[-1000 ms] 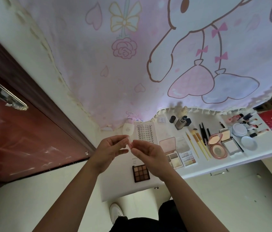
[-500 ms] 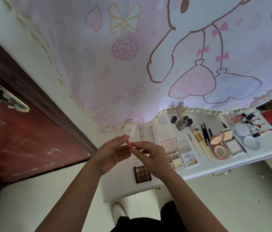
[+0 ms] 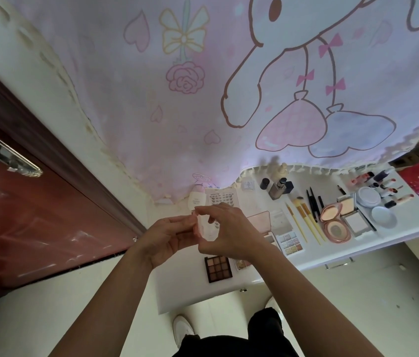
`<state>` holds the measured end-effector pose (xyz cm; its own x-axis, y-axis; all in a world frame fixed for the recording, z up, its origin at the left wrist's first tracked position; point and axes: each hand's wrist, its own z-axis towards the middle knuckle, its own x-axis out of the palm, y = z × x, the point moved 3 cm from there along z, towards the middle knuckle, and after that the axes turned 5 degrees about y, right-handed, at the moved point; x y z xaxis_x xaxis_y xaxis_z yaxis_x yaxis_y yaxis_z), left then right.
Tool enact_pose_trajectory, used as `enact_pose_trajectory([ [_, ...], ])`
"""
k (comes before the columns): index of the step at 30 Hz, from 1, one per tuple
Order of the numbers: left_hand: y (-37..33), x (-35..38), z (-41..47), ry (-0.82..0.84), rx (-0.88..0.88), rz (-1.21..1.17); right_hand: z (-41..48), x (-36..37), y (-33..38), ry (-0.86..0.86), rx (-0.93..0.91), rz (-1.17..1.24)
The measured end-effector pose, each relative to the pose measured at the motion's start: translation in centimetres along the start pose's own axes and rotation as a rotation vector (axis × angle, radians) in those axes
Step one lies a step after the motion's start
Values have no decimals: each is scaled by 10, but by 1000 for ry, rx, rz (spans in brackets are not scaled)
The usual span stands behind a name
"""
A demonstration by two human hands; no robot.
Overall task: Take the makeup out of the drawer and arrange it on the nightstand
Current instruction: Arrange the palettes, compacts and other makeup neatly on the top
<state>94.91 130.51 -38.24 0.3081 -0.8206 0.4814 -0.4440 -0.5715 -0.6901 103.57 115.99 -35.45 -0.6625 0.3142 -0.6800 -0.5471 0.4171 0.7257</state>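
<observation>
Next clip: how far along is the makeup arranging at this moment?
Mostly done: eyeshadow palette, brushes, compacts and lipsticks already lie on the nightstand. In hand: left hand and right hand both pinch a small clear case above it. Left: setting that case down; whether more remains stored cannot be seen.

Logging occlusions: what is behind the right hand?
An open pink palette, its lid and a few pans showing; the right hand covers the rest. That hand pinches a small clear case.
</observation>
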Motion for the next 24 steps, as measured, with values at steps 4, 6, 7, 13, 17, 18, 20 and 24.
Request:
enact_pose_trajectory([
  [4, -2, 1, -1, 39, 7, 24, 0, -5, 3, -38, -6, 23],
  [6, -1, 2, -1, 64, 3, 21, 1, -10, 1, -77, 11, 102],
  [7, 0, 2, -2, 69, 1, 5, 1, -12, -1, -88, 40, 182],
  [13, 7, -1, -5, 118, -72, -86, 5, -15, -22, -144, 168, 477],
  [17, 12, 2, -6, 146, -107, -99, 10, -7, -29, -229, 271, 584],
  [18, 12, 3, -7, 152, -107, -97, 11, -4, -30, -245, 292, 607],
  [20, 13, 4, -7, 151, -98, -86, 13, 2, -31, -263, 328, 644],
  [24, 21, -8, -7, 88, -52, -120, 9, 21, -33, -240, 394, 657],
])
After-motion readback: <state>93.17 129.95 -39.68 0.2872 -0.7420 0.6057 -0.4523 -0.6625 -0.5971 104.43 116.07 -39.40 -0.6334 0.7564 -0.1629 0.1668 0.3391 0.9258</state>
